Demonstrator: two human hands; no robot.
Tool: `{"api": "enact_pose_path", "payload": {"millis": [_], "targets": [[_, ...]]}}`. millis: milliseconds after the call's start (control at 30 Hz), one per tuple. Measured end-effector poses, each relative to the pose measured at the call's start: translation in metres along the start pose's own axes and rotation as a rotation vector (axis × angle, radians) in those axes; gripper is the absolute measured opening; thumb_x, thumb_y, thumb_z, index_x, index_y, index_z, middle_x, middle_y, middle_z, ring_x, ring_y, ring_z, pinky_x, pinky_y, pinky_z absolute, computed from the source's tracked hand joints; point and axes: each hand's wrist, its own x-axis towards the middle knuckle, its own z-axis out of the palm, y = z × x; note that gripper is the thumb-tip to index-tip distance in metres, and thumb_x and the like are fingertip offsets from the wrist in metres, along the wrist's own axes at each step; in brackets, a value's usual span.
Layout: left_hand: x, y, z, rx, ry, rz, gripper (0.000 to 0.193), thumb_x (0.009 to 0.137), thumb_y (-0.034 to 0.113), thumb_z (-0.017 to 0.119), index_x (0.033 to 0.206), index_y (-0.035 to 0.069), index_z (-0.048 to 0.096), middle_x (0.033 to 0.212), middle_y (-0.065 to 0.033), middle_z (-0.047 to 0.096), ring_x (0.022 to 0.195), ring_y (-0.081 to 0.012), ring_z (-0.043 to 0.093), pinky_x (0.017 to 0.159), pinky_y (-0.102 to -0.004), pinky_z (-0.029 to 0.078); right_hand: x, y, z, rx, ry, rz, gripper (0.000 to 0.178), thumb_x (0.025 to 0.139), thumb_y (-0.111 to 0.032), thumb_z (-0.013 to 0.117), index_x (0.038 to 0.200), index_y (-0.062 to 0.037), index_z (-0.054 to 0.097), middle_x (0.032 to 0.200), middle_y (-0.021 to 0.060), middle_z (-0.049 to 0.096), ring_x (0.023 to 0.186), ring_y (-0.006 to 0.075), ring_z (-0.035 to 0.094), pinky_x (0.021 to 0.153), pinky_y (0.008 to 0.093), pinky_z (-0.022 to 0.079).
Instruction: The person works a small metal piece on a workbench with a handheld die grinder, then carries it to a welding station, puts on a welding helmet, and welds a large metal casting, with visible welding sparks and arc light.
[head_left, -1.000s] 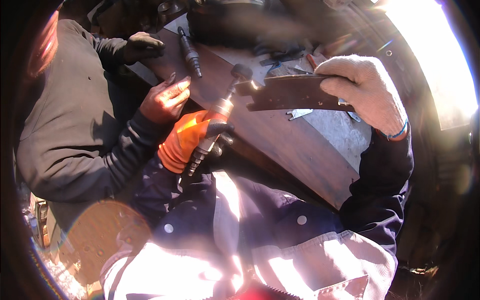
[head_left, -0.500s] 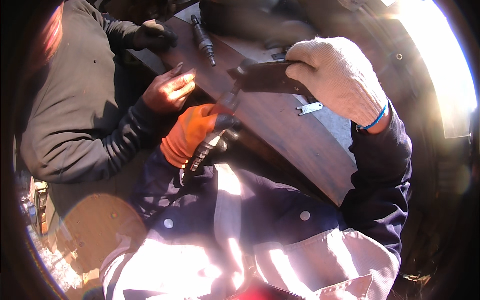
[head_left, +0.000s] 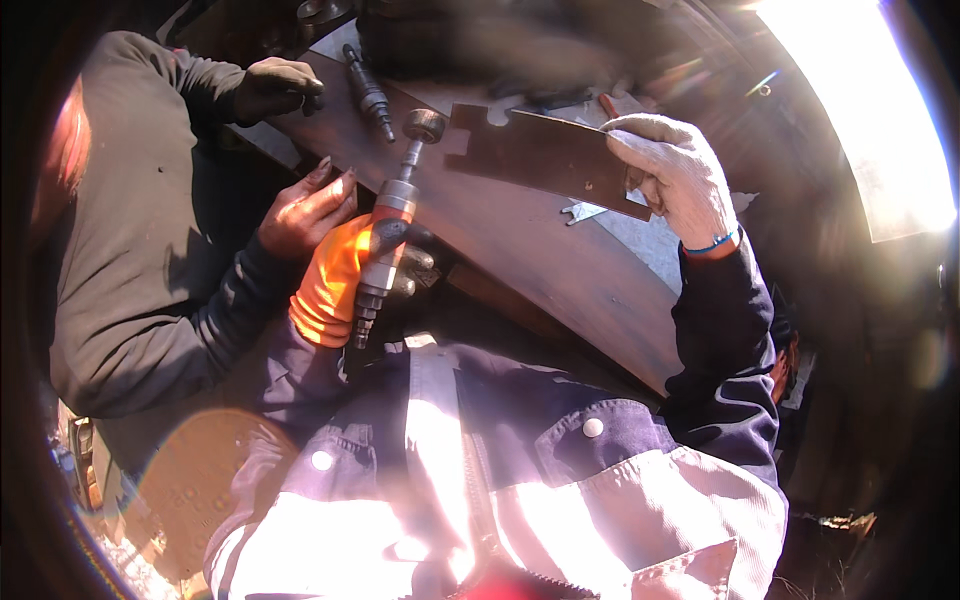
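Note:
My left hand (head_left: 338, 268), in an orange glove with dark fingertips, is wrapped round an air die grinder (head_left: 398, 196). Its small round grinding head (head_left: 425, 124) points away from me, just left of a dark flat metal plate (head_left: 545, 158), with a small gap between them. The plate has notches at its left end and a small hole near the right. My right hand (head_left: 682, 178), in a white knit glove, pinches the plate's right end and holds it over the work surface; part of the thumb and fingers is behind it.
A long brown board (head_left: 570, 265) slants beneath my hands. On it lies a second air grinder (head_left: 368, 92); a small open-ended spanner (head_left: 582, 212) lies at its right edge. At left, a co-worker's bare hand (head_left: 308, 212) is close to my grinder, and their gloved hand (head_left: 278, 90) is farther back.
The plate has tilted from nearly edge-on to show its broad face. The grinder has shifted left, and its head now stands apart from the plate. The co-worker's gloved hand has moved left.

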Motion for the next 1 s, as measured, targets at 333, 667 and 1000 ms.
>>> {"api": "enact_pose_path", "payload": {"millis": [333, 667, 1000], "targets": [[0.01, 0.014, 0.013, -0.281, -0.107, -0.237, 0.038, 0.092, 0.033, 0.066, 0.109, -0.001, 0.061, 0.086, -0.0104, 0.07, 0.07, -0.0155, 0.067, 0.064, -0.0254, 0.055, -0.014, 0.055, 0.014, 0.311, 0.097, -0.171, 0.026, 0.098, -0.01, 0.058, 0.123, -0.0018, 0.056, 0.114, 0.0101, 0.063, 0.106, 0.0221, 0.061, 0.097, 0.042, 0.05], [0.003, 0.003, 0.012, 0.309, -0.089, 0.261, 0.021, 0.094, 0.023, 0.062, 0.098, 0.002, 0.061, 0.075, -0.0038, 0.058, 0.064, -0.0134, 0.059, 0.062, -0.0248, 0.05, 0.0, 0.089, 0.039, 0.831, 0.015, 0.112, 0.03, 0.09, -0.01, 0.066, 0.119, -0.0055, 0.058, 0.105, 0.0062, 0.066, 0.088, 0.0165, 0.064, 0.067, 0.0281, 0.048], [0.0, 0.002, 0.009, -0.101, -0.04, -0.044, 0.041, 0.09, 0.039, 0.069, 0.101, 0.0, 0.061, 0.078, -0.0038, 0.059, 0.069, -0.0155, 0.063, 0.066, -0.028, 0.055, 0.055, 0.106, 0.055, 0.446, 0.134, 0.291, 0.011, 0.091, -0.014, 0.07, 0.096, -0.0041, 0.069, 0.085, 0.0048, 0.067, 0.066, 0.0115, 0.057, 0.055, 0.0222, 0.043]]}}
